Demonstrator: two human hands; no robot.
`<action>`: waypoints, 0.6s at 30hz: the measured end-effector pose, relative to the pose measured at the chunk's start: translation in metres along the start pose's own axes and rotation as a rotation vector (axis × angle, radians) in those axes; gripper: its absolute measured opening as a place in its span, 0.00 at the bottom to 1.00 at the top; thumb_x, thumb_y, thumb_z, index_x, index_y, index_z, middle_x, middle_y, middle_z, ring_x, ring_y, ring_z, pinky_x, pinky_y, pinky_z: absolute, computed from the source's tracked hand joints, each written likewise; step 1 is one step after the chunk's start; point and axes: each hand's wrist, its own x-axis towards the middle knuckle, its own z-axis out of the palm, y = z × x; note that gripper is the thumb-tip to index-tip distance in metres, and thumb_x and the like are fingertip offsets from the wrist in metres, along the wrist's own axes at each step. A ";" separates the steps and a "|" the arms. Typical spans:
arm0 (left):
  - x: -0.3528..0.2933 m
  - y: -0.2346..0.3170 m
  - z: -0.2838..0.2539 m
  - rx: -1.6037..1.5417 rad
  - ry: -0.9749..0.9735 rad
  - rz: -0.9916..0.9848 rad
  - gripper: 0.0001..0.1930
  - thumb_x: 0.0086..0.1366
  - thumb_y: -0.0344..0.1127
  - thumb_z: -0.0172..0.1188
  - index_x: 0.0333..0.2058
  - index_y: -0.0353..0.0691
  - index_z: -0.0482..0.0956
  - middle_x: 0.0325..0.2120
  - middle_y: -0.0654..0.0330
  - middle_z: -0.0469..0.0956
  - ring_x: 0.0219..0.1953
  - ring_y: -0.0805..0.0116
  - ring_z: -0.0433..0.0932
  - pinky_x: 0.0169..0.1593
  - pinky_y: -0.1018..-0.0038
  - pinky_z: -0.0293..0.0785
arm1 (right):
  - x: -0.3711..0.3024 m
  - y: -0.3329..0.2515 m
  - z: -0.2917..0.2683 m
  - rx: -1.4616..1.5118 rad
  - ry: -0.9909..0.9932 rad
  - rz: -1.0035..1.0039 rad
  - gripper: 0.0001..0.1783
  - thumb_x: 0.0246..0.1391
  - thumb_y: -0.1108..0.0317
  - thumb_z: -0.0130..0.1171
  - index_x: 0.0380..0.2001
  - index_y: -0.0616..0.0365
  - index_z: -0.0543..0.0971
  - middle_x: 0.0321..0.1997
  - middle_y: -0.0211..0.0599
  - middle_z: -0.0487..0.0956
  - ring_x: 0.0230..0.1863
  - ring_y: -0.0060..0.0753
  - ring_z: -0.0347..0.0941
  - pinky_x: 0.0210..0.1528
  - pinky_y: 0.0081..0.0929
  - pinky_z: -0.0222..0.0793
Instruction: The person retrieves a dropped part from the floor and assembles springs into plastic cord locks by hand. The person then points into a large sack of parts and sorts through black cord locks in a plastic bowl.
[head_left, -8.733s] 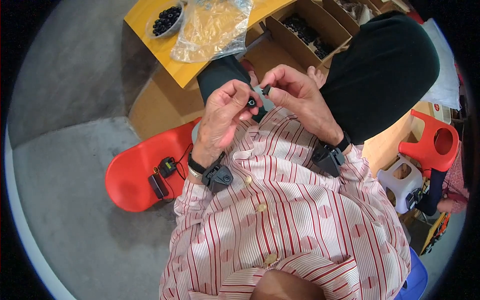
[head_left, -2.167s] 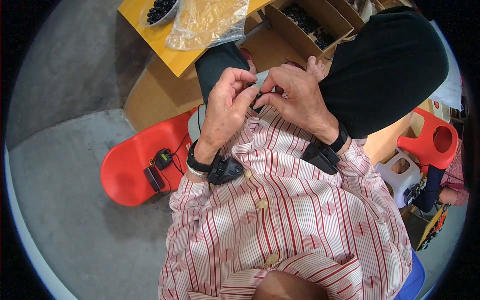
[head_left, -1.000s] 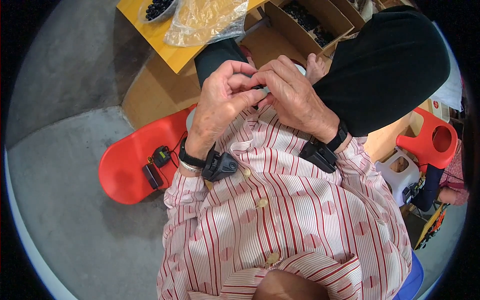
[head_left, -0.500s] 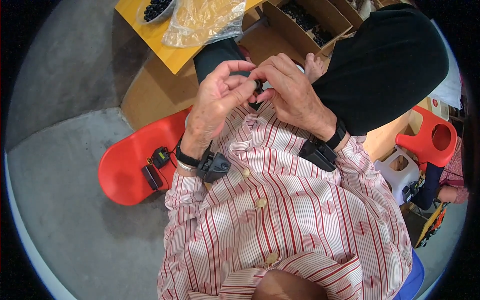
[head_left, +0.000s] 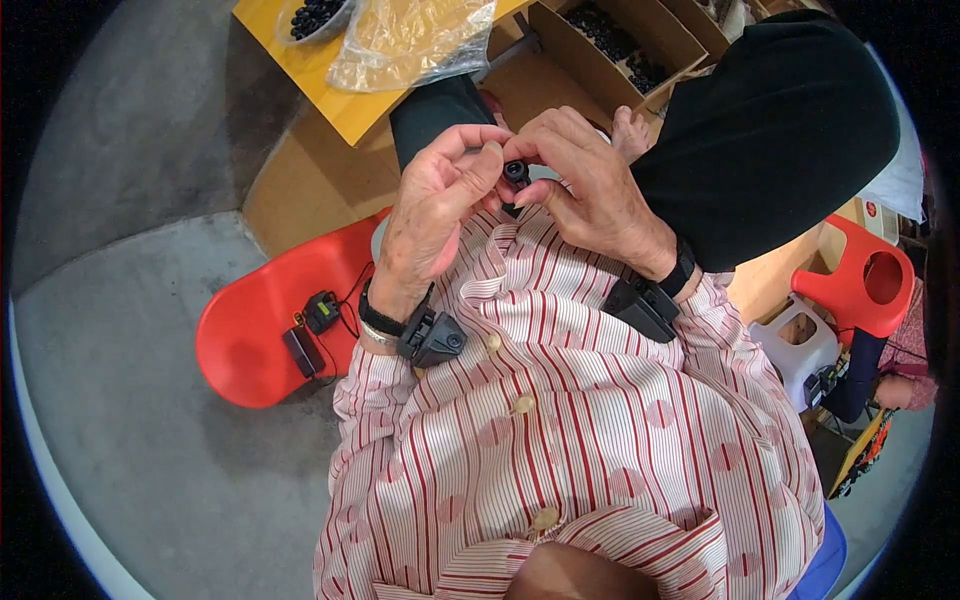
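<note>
Both my hands meet above my lap around a small black part [head_left: 516,173] with a round, hollow end facing up; its exact kind is not clear. My right hand [head_left: 590,190] pinches it between thumb and forefinger. My left hand [head_left: 438,195] is curled against its other side, the thumb lying just left of the round end. The left fingertips are partly hidden behind the part and thumb. A bit of dark material shows just below the part, between the hands.
A yellow table [head_left: 300,70] at upper left bears a bowl of black pieces [head_left: 315,20] and a clear plastic bag [head_left: 410,45]. Cardboard boxes [head_left: 660,40] with black pieces stand beyond. A red stool [head_left: 250,340] holds small black devices. More stools and another person's arm [head_left: 895,390] are at right.
My left thumb has drawn back leftward off the black part, so its round, hollow end now shows. My right hand keeps its pinch in nearly the same place.
</note>
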 end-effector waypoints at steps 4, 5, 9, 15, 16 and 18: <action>0.000 0.000 0.004 -0.043 -0.039 0.024 0.16 0.62 0.29 0.57 0.48 0.32 0.68 0.38 0.57 0.78 0.34 0.77 0.75 0.38 0.82 0.71 | 0.000 0.000 0.001 0.023 -0.002 0.012 0.15 0.44 0.65 0.62 0.34 0.61 0.74 0.32 0.39 0.69 0.34 0.40 0.65 0.36 0.33 0.62; 0.000 0.000 0.007 -0.027 -0.025 0.061 0.17 0.61 0.27 0.57 0.48 0.32 0.67 0.39 0.56 0.77 0.35 0.77 0.76 0.39 0.82 0.72 | 0.000 0.001 0.001 0.027 -0.003 0.018 0.15 0.45 0.63 0.62 0.35 0.60 0.74 0.32 0.39 0.69 0.34 0.40 0.65 0.36 0.34 0.62; 0.001 -0.003 0.009 0.002 -0.023 0.100 0.17 0.59 0.23 0.56 0.48 0.31 0.66 0.39 0.55 0.77 0.37 0.76 0.76 0.41 0.81 0.73 | -0.002 0.001 0.003 0.045 0.009 0.045 0.17 0.47 0.58 0.60 0.35 0.60 0.74 0.32 0.38 0.69 0.34 0.40 0.65 0.37 0.34 0.62; 0.001 -0.006 0.016 0.175 0.056 0.154 0.15 0.61 0.22 0.52 0.47 0.28 0.66 0.40 0.54 0.76 0.38 0.76 0.75 0.41 0.82 0.72 | -0.002 0.000 0.003 0.029 0.032 0.069 0.17 0.45 0.60 0.62 0.35 0.59 0.75 0.31 0.38 0.70 0.34 0.40 0.66 0.37 0.34 0.62; 0.001 -0.007 0.016 0.195 0.060 0.170 0.15 0.61 0.22 0.52 0.47 0.28 0.66 0.40 0.54 0.76 0.38 0.76 0.75 0.41 0.82 0.72 | -0.003 0.000 0.003 0.029 0.032 0.069 0.17 0.45 0.60 0.62 0.35 0.59 0.75 0.31 0.38 0.70 0.34 0.40 0.66 0.37 0.34 0.62; 0.001 -0.007 0.016 0.215 0.063 0.184 0.14 0.62 0.23 0.51 0.47 0.28 0.66 0.40 0.54 0.76 0.39 0.75 0.75 0.41 0.81 0.72 | -0.003 -0.001 0.003 0.013 0.030 0.074 0.15 0.44 0.63 0.63 0.34 0.60 0.75 0.31 0.38 0.69 0.35 0.41 0.66 0.37 0.34 0.62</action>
